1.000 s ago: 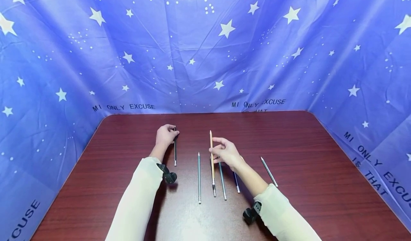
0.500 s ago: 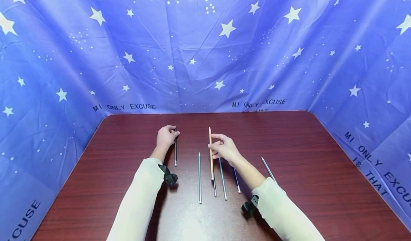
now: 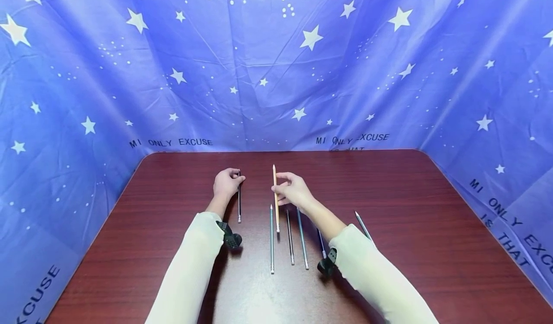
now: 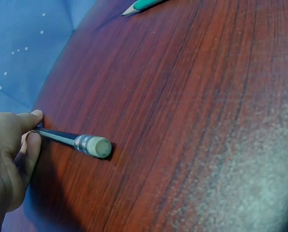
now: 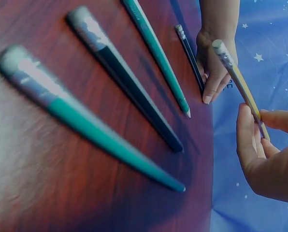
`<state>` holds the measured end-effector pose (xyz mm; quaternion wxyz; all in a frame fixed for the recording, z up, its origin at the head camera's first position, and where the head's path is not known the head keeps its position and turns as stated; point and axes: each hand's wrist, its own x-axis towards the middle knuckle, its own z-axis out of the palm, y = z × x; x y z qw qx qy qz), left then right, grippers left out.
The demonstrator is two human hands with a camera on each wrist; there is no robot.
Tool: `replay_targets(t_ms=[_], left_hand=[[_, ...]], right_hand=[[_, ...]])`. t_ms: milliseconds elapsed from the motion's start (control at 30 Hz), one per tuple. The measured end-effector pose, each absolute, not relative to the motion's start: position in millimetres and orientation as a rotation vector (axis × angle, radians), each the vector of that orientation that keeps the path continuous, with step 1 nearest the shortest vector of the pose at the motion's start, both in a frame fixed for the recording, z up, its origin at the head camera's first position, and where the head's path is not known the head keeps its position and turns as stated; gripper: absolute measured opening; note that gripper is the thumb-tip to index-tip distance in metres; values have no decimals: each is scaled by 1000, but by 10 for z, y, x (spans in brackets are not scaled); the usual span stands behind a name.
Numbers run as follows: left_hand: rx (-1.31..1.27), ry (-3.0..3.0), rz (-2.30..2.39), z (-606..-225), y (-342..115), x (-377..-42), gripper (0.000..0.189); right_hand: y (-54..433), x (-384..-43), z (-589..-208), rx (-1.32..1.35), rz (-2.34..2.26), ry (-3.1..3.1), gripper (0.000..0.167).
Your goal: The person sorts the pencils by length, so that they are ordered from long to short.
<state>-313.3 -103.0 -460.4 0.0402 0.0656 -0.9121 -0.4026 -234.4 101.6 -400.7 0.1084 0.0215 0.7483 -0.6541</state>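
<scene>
At the left, my left hand [image 3: 225, 184] pinches a black pencil [image 3: 239, 204] near its far end, and the pencil lies on the table. The left wrist view shows this pencil's pale eraser [image 4: 101, 147] pointing toward the camera. My right hand [image 3: 295, 190] holds a yellow pencil [image 3: 277, 211] between thumb and fingers, raised above the table with the tip pointing away and the eraser end toward me. In the head view its lower end stands just right of a green pencil [image 3: 271, 247]. A second black pencil [image 3: 290, 237] lies a little further right.
Another green pencil [image 3: 303, 242] lies right of the second black one. A dark blue pencil [image 3: 320, 240] is partly hidden by the right forearm, and a slanted pencil [image 3: 363, 224] by the sleeve. A blue star-patterned cloth [image 3: 268, 108] stands behind the brown table [image 3: 389, 189].
My right hand has moved left and away from me with the yellow pencil, uncovering the second black pencil beneath. My left hand has stayed on its black pencil.
</scene>
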Motion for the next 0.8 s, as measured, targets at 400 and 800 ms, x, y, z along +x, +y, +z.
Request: replay_targets(t_ms=[400, 800], left_hand=[[205, -2777, -1253, -4634, -1046, -3156, 34], [227, -2770, -1278, -4640, -1060, -3174, 34]], right_hand=[[751, -2513, -4016, 58, -1890, 2212, 49], [587, -2622, -4040, 86, -1855, 2238, 48]])
